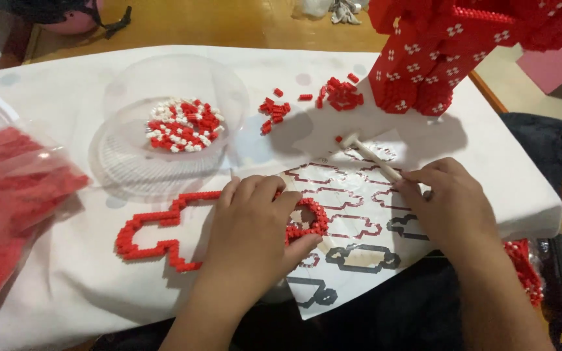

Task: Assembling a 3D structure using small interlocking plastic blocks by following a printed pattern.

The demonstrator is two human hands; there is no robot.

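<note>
- I read the step in hand as pressing small red bricks into a flat outline, layer by layer, against a printed pattern.
- My left hand (252,224) lies palm-down over the outline (157,237), fingers bent and pressed together on its right-hand loop; I cannot tell whether a brick is pinched underneath.
- My right hand (453,205) has its grip closed on the handle of the white mallet (369,155), whose head rests on the sheet (359,214).
- The outline sits on the white surface (66,286), its right end overlapping the sheet, near the front edge.
- The next move, as I judge it, calls for keeping the outline flat and steady under the left hand while the mallet is brought onto the loop, tapping lightly so the thin chain does not split.
- Count: 1 outline, 1 mallet, 1 sheet, 2 hands.
- 1 clear dish (173,123) holds mixed red and white bricks, too many to count.
- 2 loose red piles (339,94) lie beyond the sheet.
- 1 bag (8,201) of red bricks lies at the left.
- 1 tall red model (437,52) stands at the far right.
</note>
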